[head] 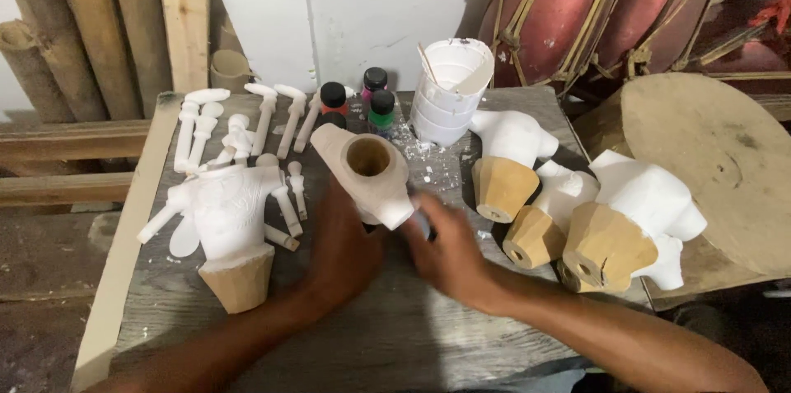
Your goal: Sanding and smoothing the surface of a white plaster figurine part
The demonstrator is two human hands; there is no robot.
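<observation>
Both forearms reach in from the bottom edge over the grey, rough-grained wooden tabletop (387, 343). Left hand (342, 249) is wrapped around the underside of a hollow, white-coated wooden torso piece (368, 170), fingers curled about it and holding it tilted so that its round open socket faces the camera. Right hand (449, 253) is just beside the piece's lower tip, blurred; its fingers seem loosely gathered near that tip, but I cannot tell whether they pinch anything.

Four more carved figures lie about the held one, each white above with a bare tan, faceted wooden base: one left of the hands (227, 232) and three to the right (504, 164), (548, 216), (634, 224). Roughly a dozen slim white limb-like pegs with rounded ends (239, 133) are spread along the far left of the tabletop. Three small paint bottles with black caps (369, 100) stand at the far edge, and next to them is a stack of white plastic cups (449, 92) with a thin stick in it. White flecks dot the wood between them. Bamboo poles (91, 22) lean at the back left, red rope-laced drums (601, 6) at the back right, above a round wooden board (713, 154).
</observation>
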